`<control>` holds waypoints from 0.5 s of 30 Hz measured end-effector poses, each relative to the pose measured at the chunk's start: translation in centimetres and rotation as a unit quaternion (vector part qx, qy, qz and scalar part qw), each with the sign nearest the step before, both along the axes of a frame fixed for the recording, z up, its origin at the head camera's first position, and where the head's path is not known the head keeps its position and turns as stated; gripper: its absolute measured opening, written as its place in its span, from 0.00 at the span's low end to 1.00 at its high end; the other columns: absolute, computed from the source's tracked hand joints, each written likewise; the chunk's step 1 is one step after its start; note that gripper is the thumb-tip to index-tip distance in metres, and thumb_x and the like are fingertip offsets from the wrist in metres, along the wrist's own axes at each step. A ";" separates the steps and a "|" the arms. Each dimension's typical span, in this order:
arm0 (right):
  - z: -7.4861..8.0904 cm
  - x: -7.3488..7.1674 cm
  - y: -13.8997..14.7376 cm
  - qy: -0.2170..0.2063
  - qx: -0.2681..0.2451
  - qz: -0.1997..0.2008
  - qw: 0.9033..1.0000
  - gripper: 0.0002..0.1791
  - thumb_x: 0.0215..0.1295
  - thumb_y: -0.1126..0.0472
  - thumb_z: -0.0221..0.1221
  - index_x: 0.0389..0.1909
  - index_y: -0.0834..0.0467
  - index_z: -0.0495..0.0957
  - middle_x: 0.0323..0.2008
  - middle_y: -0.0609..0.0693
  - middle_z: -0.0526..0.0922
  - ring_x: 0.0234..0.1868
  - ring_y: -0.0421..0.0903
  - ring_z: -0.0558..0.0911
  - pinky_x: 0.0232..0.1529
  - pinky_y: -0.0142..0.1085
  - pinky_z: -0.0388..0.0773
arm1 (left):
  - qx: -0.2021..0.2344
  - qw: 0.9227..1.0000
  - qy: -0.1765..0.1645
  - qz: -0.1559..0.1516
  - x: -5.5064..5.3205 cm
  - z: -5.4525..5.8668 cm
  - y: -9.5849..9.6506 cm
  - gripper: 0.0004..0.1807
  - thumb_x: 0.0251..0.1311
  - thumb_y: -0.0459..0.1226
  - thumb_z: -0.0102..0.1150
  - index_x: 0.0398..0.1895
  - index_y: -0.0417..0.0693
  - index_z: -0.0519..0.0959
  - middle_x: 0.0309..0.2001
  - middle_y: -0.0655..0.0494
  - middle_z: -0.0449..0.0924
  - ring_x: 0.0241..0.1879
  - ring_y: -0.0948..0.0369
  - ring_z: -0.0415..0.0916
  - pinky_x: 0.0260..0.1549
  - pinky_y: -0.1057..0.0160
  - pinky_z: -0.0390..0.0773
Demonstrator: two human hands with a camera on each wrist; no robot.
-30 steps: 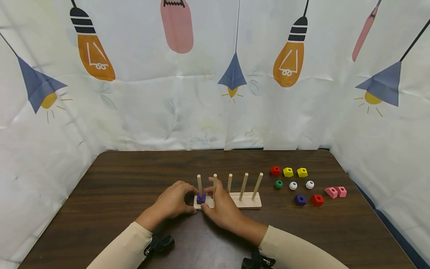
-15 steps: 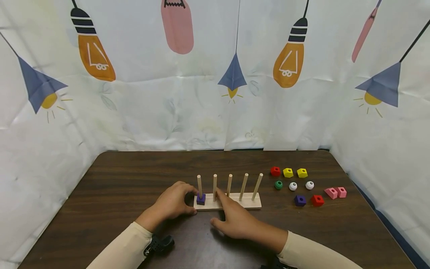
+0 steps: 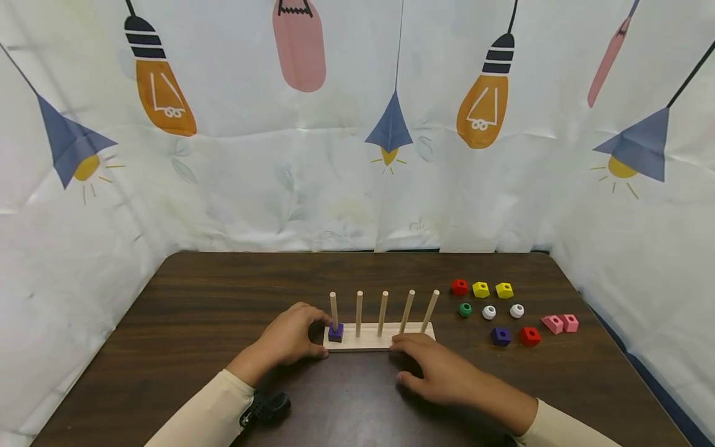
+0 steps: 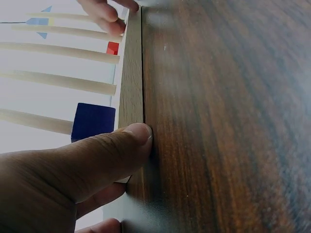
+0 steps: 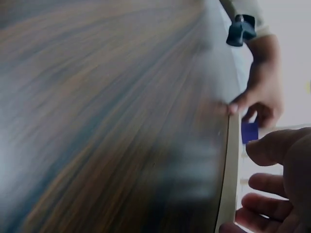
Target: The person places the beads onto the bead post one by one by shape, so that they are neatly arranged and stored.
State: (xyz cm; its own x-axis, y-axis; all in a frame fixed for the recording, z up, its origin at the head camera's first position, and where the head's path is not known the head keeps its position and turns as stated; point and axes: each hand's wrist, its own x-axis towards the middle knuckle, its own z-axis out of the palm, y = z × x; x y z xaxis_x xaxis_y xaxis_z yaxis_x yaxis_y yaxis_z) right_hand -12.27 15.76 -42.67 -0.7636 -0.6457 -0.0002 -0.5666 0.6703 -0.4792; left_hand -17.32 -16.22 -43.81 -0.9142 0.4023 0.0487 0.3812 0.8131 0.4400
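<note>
From where I stand, the dark brown wood-grain table [image 3: 223,298] carries a pale wooden board with five upright pegs [image 3: 368,341], set well in from the table's left and right edges. A purple block with a hole [image 3: 335,334] sits down on the board, around the leftmost peg [image 3: 333,308]; the other four pegs bear nothing.

The left hand [image 3: 290,335] grips the board's left end, its thumb lying across the front edge and just beside that block. The right hand [image 3: 438,372] holds nothing, its fingers loosely bent and reaching over the right part of the front edge, the thumb apart from them. Whether those fingertips touch the wood I can't tell.

Past the board's right end lies a strip of tabletop, then the loose pieces. At the back are a red block [image 3: 460,287] and two yellow blocks [image 3: 480,290]; then a round green bead [image 3: 465,310] and two round white beads [image 3: 489,312]; nearest the person, a second purple block [image 3: 501,337] and a second red block [image 3: 530,336]. Two pink blocks [image 3: 553,324] lie side by side closest to the table's right edge. To the left, broad brown surface stretches from the left arm to the far corner, where the table's back edge meets a white printed cloth [image 3: 246,192].
</note>
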 end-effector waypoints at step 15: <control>-0.3 0.1 7.0 0.126 -0.010 -0.021 0.992 0.21 0.64 0.56 0.71 0.57 0.52 0.80 0.56 0.42 0.81 0.59 0.44 0.79 0.56 0.46 0.79 | 0.002 1.000 0.004 -0.004 0.0 -0.1 0.0 0.24 0.39 0.43 0.86 0.44 0.60 0.87 0.46 0.62 0.83 0.55 0.53 0.76 0.52 0.48 0.78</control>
State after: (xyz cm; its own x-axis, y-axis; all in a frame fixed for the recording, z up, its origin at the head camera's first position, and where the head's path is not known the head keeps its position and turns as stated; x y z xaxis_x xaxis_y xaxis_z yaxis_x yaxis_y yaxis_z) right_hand -12.14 22.77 -43.00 -0.7634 -0.6118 0.2071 -0.6426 0.6870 -0.3394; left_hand -17.34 -16.24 -43.90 -0.9105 0.4096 0.0574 0.3913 0.8080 0.4405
